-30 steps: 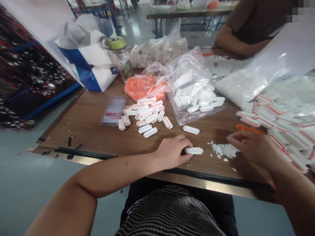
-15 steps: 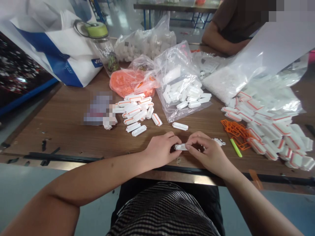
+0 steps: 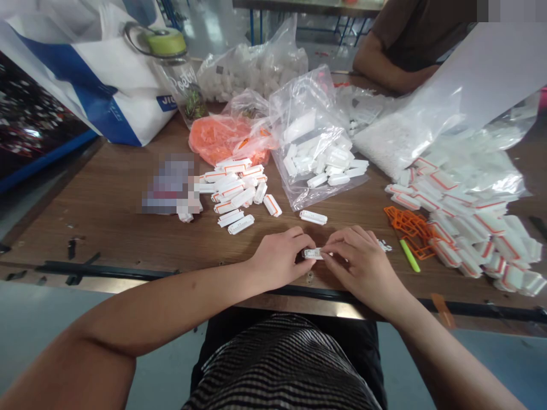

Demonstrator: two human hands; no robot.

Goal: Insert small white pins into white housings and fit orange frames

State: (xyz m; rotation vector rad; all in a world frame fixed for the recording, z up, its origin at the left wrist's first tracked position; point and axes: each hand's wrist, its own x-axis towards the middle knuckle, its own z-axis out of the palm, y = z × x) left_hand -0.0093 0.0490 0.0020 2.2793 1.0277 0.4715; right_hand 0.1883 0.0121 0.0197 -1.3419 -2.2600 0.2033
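Note:
Near the table's front edge my left hand (image 3: 284,253) is closed around the left end of a small white plastic casing (image 3: 313,253), its open face showing fine inner detail. At the casing's right end, my right hand (image 3: 361,262) has thumb and forefinger pinched together against it; anything tiny between those fingertips is hidden. Small white bits (image 3: 384,245) lie just beyond the right hand. A similar single white casing (image 3: 313,217) rests on the table a little ahead of the hands.
White casings with orange edging (image 3: 233,185) are heaped at left, and a larger heap (image 3: 482,228) lies right. Orange frames (image 3: 408,228) and a yellow-green tool (image 3: 409,255) sit between. Behind are clear bags (image 3: 316,142), a lidded bottle (image 3: 186,85) and a co-worker's arm (image 3: 384,68).
My right hand has turned slightly, its fingers straighter and lying more over the casing's right end. The left hand keeps its hold. The view has shifted a little.

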